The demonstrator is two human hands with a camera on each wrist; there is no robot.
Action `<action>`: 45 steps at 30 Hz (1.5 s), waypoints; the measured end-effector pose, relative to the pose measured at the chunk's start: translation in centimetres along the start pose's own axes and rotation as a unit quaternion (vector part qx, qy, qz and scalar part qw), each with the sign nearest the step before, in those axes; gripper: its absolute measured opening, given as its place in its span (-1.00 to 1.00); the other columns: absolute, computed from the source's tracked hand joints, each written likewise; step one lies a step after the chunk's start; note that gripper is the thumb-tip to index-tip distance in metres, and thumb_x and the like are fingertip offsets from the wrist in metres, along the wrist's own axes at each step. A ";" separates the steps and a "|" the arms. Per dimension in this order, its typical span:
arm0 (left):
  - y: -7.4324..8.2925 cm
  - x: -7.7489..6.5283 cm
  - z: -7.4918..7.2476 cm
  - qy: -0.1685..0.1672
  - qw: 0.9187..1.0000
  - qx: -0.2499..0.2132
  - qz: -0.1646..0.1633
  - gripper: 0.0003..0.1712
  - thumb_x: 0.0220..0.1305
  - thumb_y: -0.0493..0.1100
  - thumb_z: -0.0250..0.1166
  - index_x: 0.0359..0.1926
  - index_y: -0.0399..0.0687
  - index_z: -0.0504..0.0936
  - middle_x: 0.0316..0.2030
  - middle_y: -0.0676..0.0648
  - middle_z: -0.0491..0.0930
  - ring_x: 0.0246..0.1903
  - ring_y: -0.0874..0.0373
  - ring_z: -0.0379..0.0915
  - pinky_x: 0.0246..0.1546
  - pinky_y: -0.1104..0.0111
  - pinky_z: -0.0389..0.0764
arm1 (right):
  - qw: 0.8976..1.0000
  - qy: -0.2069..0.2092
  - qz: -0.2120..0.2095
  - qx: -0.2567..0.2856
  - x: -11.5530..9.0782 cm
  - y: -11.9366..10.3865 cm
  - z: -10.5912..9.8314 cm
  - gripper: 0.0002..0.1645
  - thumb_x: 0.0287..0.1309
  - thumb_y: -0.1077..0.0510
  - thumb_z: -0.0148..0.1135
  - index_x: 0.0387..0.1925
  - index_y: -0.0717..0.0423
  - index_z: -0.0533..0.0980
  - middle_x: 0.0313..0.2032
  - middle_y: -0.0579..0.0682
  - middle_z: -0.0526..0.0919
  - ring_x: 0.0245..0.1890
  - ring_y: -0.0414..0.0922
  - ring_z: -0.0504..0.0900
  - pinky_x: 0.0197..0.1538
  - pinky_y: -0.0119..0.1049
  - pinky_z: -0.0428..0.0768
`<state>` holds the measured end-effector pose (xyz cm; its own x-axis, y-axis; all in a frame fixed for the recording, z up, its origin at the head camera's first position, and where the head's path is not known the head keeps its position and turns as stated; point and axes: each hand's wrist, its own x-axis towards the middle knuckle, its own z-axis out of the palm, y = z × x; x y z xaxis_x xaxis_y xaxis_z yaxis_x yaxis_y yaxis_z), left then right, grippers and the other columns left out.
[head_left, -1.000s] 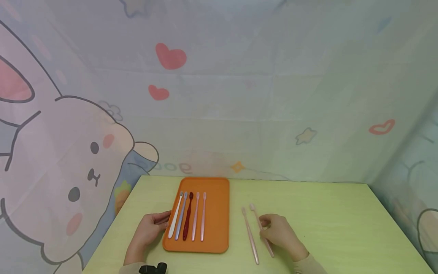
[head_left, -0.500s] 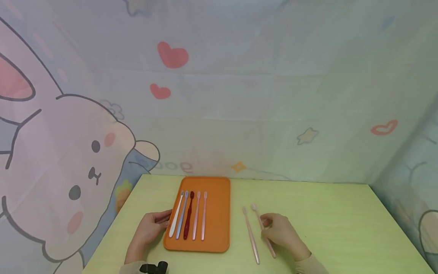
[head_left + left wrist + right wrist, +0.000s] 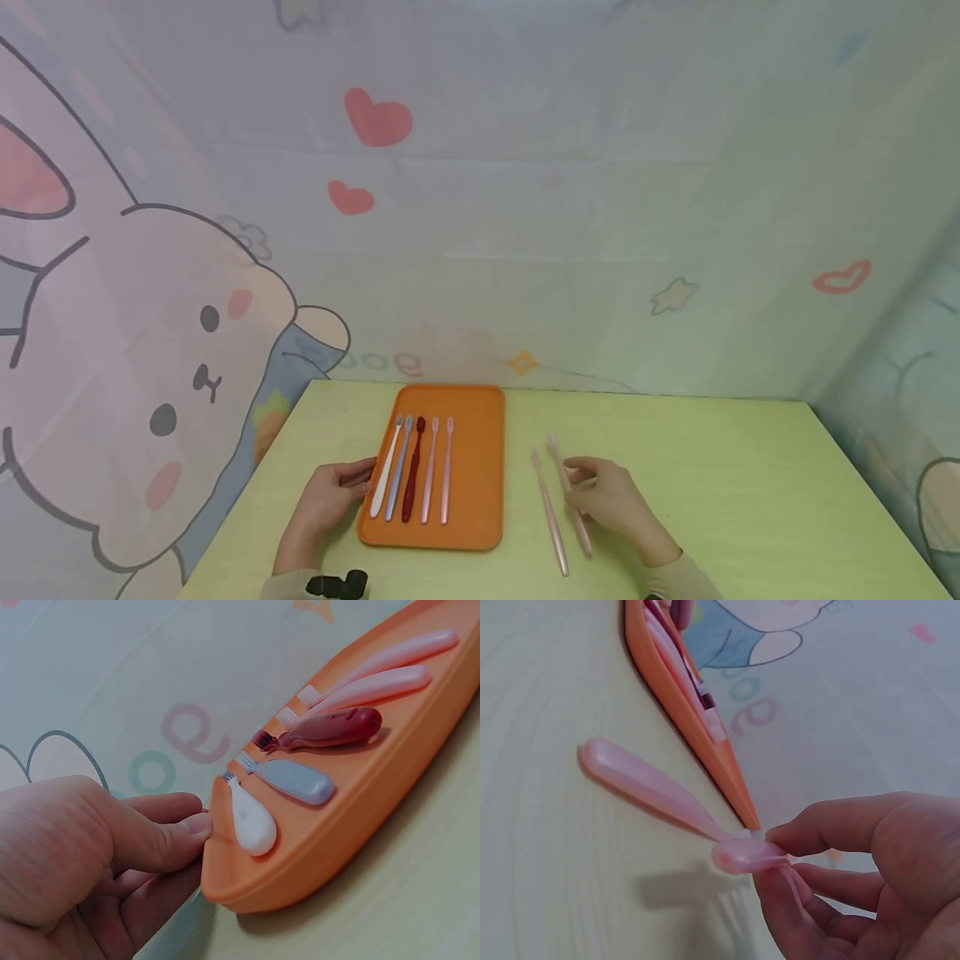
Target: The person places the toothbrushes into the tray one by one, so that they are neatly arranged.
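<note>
My left hand (image 3: pixel 324 502) holds the left rim of an orange tray (image 3: pixel 478 483), thumb and fingers at its edge in the left wrist view. On the tray lie a white toothbrush (image 3: pixel 379 492), a blue one, a dark red toothbrush (image 3: pixel 410 483) and two pink ones, side by side with heads away from me. To the right of the tray, my right hand (image 3: pixel 613 502) pinches a pale pink toothbrush (image 3: pixel 742 856) between thumb and fingers, a shadow beneath it on the table. Another pink toothbrush (image 3: pixel 553 529) lies on the table between that hand and the tray.
The pale yellow-green table (image 3: pixel 735 492) ends at the back against a printed cloth (image 3: pixel 480 208) with a rabbit, hearts and stars. A second cloth wall (image 3: pixel 930 417) borders the right side.
The pink toothbrush in my right hand has shifted slightly away from me and to the left, with the hand. My left hand stays at the tray's rim.
</note>
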<state>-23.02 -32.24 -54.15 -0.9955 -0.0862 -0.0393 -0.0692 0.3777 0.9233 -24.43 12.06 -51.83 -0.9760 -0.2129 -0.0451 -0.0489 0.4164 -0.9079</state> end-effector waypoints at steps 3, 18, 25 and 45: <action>0.0 0.0 0.0 -0.001 1.000 0.000 0.000 -0.52 0.37 -0.50 0.35 0.29 -0.48 0.62 0.18 -0.40 0.66 0.25 -0.25 0.60 0.18 0.13 0.69 | 1.000 -0.008 -0.004 0.022 0.2 -0.2 0.3 -0.26 0.07 0.42 0.41 0.35 0.40 0.52 -0.05 0.16 0.71 -0.32 -0.03 0.78 -0.36 -0.18 0.81; -0.2 0.1 -0.1 0.001 1.000 0.008 0.001 -0.54 0.38 -0.50 0.33 0.28 -0.45 0.64 0.17 -0.37 0.68 0.24 -0.22 0.62 0.20 0.12 0.68 | 0.996 -0.043 -0.030 0.073 1.0 -2.8 3.4 -0.29 0.10 0.42 0.39 0.34 0.46 0.51 -0.03 0.26 0.71 -0.27 0.04 0.80 -0.32 -0.12 0.83; -0.4 0.1 0.0 0.004 1.000 0.000 -0.011 -0.54 0.38 -0.51 0.32 0.29 -0.43 0.65 0.17 -0.35 0.69 0.25 -0.20 0.61 0.20 0.13 0.67 | 0.993 -0.056 -0.030 0.096 1.7 -3.3 5.1 -0.26 0.09 0.42 0.36 0.36 0.46 0.49 -0.03 0.29 0.72 -0.26 0.05 0.81 -0.31 -0.13 0.83; -0.1 -0.2 -0.2 0.002 1.000 0.009 -0.005 -0.54 0.39 -0.49 0.33 0.28 -0.43 0.65 0.18 -0.36 0.68 0.24 -0.21 0.62 0.22 0.10 0.66 | 0.998 -0.015 -0.055 0.033 4.3 -4.3 10.9 -0.36 0.07 0.37 0.47 0.25 0.41 0.61 -0.14 0.15 0.77 -0.35 -0.15 0.72 -0.39 -0.31 0.73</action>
<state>-22.83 -32.41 -54.15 -0.9946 -0.0925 -0.0465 -0.0794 0.3936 0.9159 -26.14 -0.29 -52.62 -0.9585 -0.2814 0.0449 -0.1404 0.3293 -0.9337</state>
